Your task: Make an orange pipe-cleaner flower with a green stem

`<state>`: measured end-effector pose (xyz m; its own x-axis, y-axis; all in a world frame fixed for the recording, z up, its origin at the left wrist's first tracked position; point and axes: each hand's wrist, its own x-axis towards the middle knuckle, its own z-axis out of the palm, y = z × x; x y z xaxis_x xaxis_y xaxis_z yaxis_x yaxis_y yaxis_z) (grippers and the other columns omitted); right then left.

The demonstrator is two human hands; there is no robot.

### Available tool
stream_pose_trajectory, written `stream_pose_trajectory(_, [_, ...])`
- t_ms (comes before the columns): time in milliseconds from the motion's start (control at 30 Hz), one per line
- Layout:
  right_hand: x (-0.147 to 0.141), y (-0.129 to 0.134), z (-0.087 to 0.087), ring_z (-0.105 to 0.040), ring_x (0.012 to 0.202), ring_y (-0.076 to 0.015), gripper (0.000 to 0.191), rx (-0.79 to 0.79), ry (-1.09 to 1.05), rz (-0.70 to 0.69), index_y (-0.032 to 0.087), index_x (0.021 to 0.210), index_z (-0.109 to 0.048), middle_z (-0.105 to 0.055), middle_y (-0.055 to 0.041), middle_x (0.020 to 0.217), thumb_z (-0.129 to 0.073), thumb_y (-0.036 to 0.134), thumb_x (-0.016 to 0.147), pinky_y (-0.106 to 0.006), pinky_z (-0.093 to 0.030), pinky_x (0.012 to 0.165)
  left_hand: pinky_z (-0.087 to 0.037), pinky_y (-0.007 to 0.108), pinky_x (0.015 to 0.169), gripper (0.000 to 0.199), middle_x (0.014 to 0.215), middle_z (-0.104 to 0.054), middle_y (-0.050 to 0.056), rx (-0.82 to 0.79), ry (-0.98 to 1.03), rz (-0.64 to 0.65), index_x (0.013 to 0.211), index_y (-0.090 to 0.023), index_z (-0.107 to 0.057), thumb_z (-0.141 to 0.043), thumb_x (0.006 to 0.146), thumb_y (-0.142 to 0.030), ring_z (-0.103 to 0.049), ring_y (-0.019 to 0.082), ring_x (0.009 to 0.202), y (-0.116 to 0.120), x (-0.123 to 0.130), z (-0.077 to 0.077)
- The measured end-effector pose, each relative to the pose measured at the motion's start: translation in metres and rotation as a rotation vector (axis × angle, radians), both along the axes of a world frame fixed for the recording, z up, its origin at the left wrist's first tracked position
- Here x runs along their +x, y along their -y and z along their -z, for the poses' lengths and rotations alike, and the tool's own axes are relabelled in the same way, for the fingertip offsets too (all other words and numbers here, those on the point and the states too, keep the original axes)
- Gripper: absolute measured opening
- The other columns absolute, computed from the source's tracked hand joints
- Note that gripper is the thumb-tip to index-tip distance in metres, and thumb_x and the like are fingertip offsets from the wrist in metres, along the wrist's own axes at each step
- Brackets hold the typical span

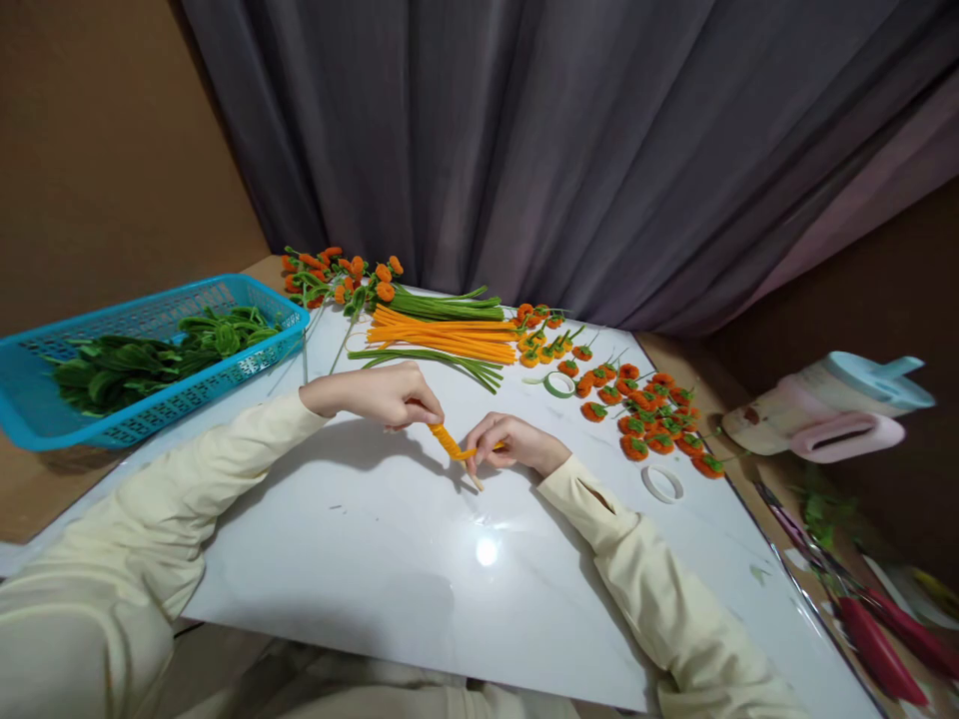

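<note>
A yellow-orange pipe cleaner (448, 440) is wound in a coil around a thin stick (478, 483), held above the white tabletop. My left hand (397, 395) is closed on the upper left end of the coiled pipe cleaner, so that end is hidden. Fingers of my right hand (510, 443) pinch the pipe cleaner at the lower right of the coil, and a short piece of it shows at the fingers. The bare, pale tip of the stick sticks out below my right hand.
Behind my hands lie orange pipe cleaners (442, 337) and green ones (450, 306). Small orange flowers (644, 409) spread at right near tape rolls (663, 484). A blue basket (150, 300) holds green leaves. A tumbler (816, 404) and red-handled pliers (876, 649) are far right.
</note>
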<state>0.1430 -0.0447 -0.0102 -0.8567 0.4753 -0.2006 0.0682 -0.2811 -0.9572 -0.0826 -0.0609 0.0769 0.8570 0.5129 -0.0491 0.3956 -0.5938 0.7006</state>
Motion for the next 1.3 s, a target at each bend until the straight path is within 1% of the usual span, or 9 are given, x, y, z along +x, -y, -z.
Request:
stream_pose_trajectory(100, [0.000, 0.000, -0.002, -0.028, 0.029, -0.0035, 0.010, -0.071, 0.012, -0.111, 0.010, 0.067, -0.066, -0.058, -0.0018, 0.046, -0.063, 0.019, 0.066, -0.019, -0.018, 0.031, -0.034, 0.016, 0.045, 0.029, 0.039, -0.051, -0.002, -0.097, 0.000, -0.003, 0.062, -0.015, -0.067, -0.048, 0.083, -0.023, -0.043, 0.007, 0.037, -0.002, 0.000, 0.002])
stream_pose_trajectory(233, [0.001, 0.001, -0.007, -0.043, 0.031, -0.0085, 0.016, -0.145, 0.009, -0.233, 0.009, 0.082, -0.062, -0.056, -0.0003, 0.041, -0.061, 0.014, 0.067, -0.017, -0.022, 0.034, -0.034, 0.016, 0.042, 0.028, 0.040, -0.052, -0.001, -0.221, 0.003, -0.017, 0.068, -0.014, -0.070, -0.051, 0.084, -0.028, -0.044, 0.007, 0.036, -0.004, 0.000, 0.006])
stream_pose_trajectory(300, [0.002, 0.001, -0.007, -0.046, 0.032, -0.0096, 0.018, -0.167, -0.011, -0.262, 0.009, 0.086, -0.059, -0.058, -0.0017, 0.043, -0.060, 0.014, 0.068, -0.017, -0.024, 0.036, -0.036, 0.016, 0.043, 0.029, 0.041, -0.053, 0.000, -0.255, 0.028, -0.016, 0.071, -0.014, -0.071, -0.052, 0.084, -0.031, -0.046, 0.008, 0.037, -0.004, 0.000, 0.008])
stream_pose_trajectory(433, [0.003, 0.000, -0.002, -0.046, 0.034, -0.0093, 0.018, -0.189, -0.073, -0.254, 0.009, 0.087, -0.057, -0.064, -0.0044, 0.051, -0.061, 0.017, 0.071, -0.019, -0.033, 0.039, -0.038, 0.019, 0.044, 0.031, 0.042, -0.055, 0.001, -0.351, 0.097, -0.033, 0.079, -0.013, -0.073, -0.053, 0.084, -0.037, -0.047, 0.009, 0.038, -0.007, -0.002, 0.012])
stream_pose_trajectory(533, [0.003, -0.001, 0.003, -0.047, 0.036, -0.0092, 0.024, -0.184, -0.110, -0.215, 0.009, 0.090, -0.057, -0.064, -0.0026, 0.053, -0.065, 0.020, 0.070, -0.020, -0.037, 0.042, -0.039, 0.020, 0.045, 0.030, 0.045, -0.056, 0.001, -0.479, 0.159, -0.066, 0.082, -0.011, -0.071, -0.055, 0.083, -0.037, -0.049, 0.010, 0.040, -0.011, -0.002, 0.018])
stream_pose_trajectory(667, [0.002, -0.002, 0.008, -0.049, 0.039, -0.0094, 0.029, -0.157, -0.156, -0.146, 0.007, 0.091, -0.059, -0.068, -0.0079, 0.064, -0.065, 0.030, 0.074, -0.021, -0.038, 0.042, -0.039, 0.019, 0.045, 0.026, 0.048, -0.056, 0.001, -0.538, 0.262, -0.242, 0.072, -0.010, -0.065, -0.055, 0.084, -0.031, -0.049, 0.007, 0.040, -0.016, 0.000, 0.024])
stream_pose_trajectory(800, [0.000, -0.003, 0.010, -0.050, 0.042, -0.0071, 0.032, -0.115, -0.211, -0.023, 0.007, 0.096, -0.061, -0.070, -0.0138, 0.084, -0.056, 0.036, 0.084, -0.020, -0.037, 0.041, -0.043, 0.019, 0.049, 0.036, 0.051, -0.056, 0.001, -0.442, 0.372, -0.414, 0.055, -0.011, -0.054, -0.052, 0.085, -0.030, -0.051, 0.007, 0.045, -0.017, 0.007, 0.030])
stream_pose_trajectory(1033, [0.002, 0.000, 0.009, -0.055, 0.049, -0.0088, 0.037, -0.094, -0.261, 0.023, 0.010, 0.108, -0.060, -0.070, -0.0124, 0.087, -0.056, 0.038, 0.085, -0.021, -0.042, 0.047, -0.045, 0.019, 0.048, 0.028, 0.060, -0.061, 0.003, -0.176, 0.407, -0.489, 0.084, -0.009, -0.064, -0.050, 0.084, -0.034, -0.051, 0.009, 0.048, -0.008, 0.016, 0.039])
stream_pose_trajectory(1300, [0.001, -0.004, 0.012, -0.053, 0.047, -0.0077, 0.033, -0.192, -0.182, 0.082, 0.010, 0.107, -0.060, -0.071, -0.0110, 0.083, -0.045, 0.036, 0.092, -0.019, -0.043, 0.046, -0.041, 0.018, 0.047, 0.028, 0.056, -0.063, 0.001, 0.201, 0.396, -0.549, 0.086, -0.010, -0.068, -0.049, 0.086, -0.031, -0.053, 0.009, 0.047, -0.008, 0.016, 0.047])
